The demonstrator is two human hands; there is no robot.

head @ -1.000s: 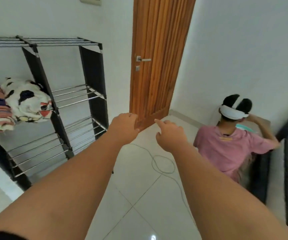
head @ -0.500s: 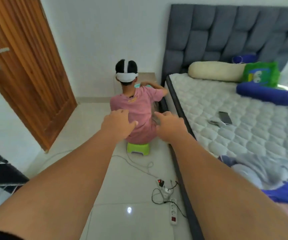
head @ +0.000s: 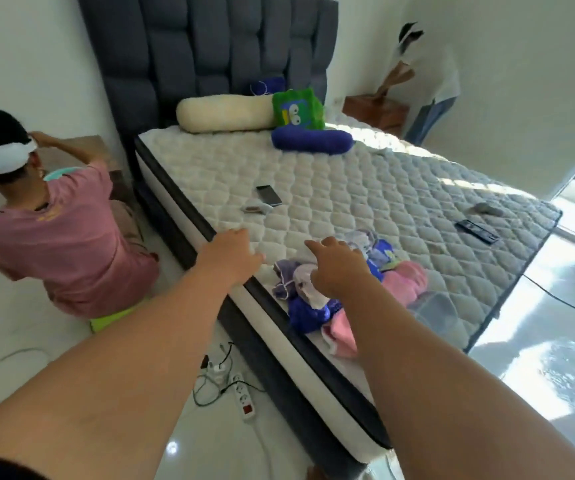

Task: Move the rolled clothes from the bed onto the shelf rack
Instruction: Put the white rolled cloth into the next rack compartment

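Clothes (head: 317,306) partly hidden behind right hand (head: 338,268), blurred.

both arms stretched forward, left hand (head: 229,256) and right hand (head: 336,268) loosely curled, empty.

Single view only: head-worn wide-angle camera, looking forward and steeply down from standing height beside the near long edge of the white quilted mattress (head: 365,188). Faces diagonally across it toward the dark grey tufted headboard (head: 210,53) at upper left. Both bare forearms enter from the bottom corners, close to lens. Strong barrel distortion; walls and white tiled floor (head: 30,344) lean. No second view to overlap.
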